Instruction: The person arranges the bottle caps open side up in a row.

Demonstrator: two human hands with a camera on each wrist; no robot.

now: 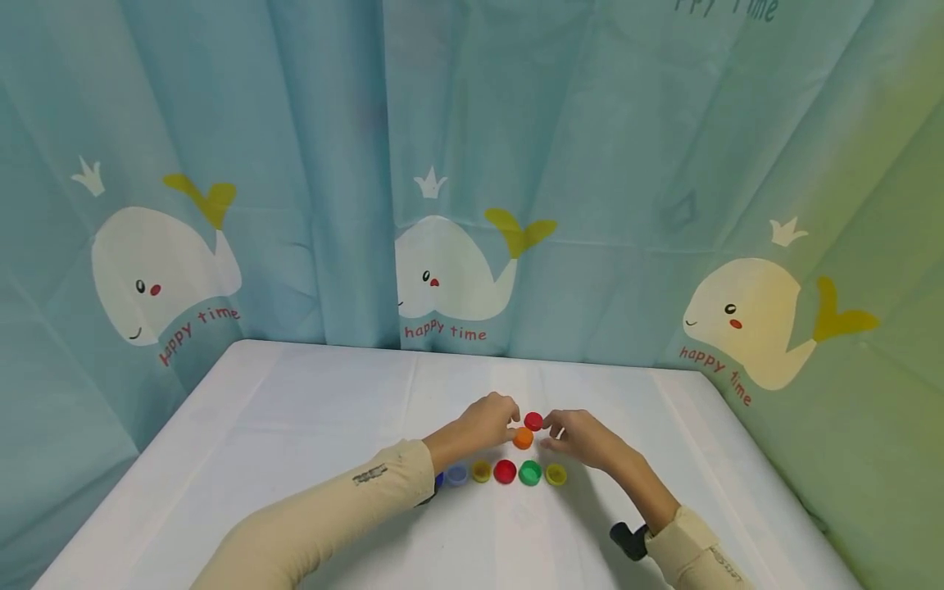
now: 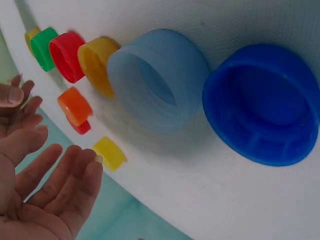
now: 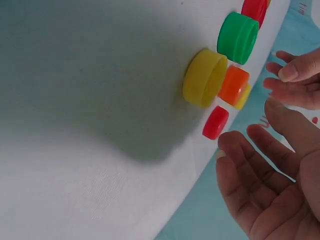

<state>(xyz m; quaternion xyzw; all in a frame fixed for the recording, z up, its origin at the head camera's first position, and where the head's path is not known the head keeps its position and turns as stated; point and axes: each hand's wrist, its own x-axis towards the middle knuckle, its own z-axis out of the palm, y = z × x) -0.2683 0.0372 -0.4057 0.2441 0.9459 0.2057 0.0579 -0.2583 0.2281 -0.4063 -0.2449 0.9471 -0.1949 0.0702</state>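
One orange cap (image 1: 523, 439) lies just right of my left hand (image 1: 485, 419), the far red cap (image 1: 533, 421) just left of my right hand (image 1: 586, 436); both relaxed, empty.

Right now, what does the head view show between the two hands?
An orange bottle cap and, just beyond it, a red bottle cap; both show in the head view.

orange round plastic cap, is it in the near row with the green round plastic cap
No, in the head view the orange round plastic cap sits beyond that row, between left hand and right hand.
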